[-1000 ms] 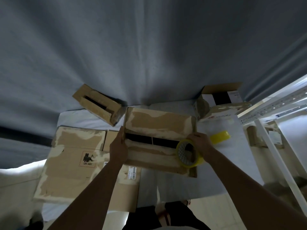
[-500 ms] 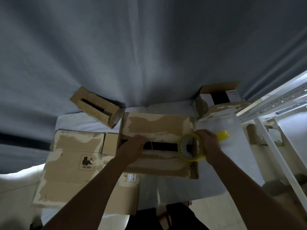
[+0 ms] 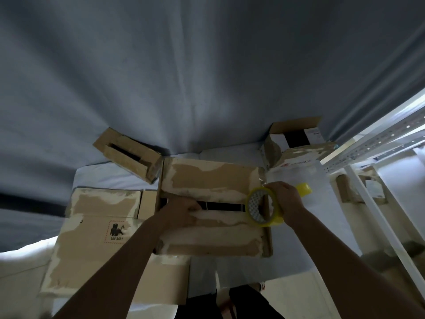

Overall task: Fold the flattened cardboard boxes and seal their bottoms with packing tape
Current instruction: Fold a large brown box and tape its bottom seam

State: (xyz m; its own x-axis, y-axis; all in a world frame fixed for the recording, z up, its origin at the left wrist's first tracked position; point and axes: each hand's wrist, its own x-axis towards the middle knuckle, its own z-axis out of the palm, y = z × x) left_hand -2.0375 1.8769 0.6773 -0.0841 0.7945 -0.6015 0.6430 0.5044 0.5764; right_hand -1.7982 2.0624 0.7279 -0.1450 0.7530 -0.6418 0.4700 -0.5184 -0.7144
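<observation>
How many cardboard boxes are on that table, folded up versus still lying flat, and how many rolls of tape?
Folded-up boxes: 3, the centre box under both hands, the small box at back left, the open box at back right.
Flattened boxes: 1, the flat box on the left.
Tape rolls: 1, the yellow tape roll.
Total: 5

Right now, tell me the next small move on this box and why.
Probably press the two flaps together before taping. The box still shows a dark gap between its flaps, the left hand rests at the gap's left end, and the right hand holds the yellow tape roll at the right edge, ready to run along the seam.
</observation>
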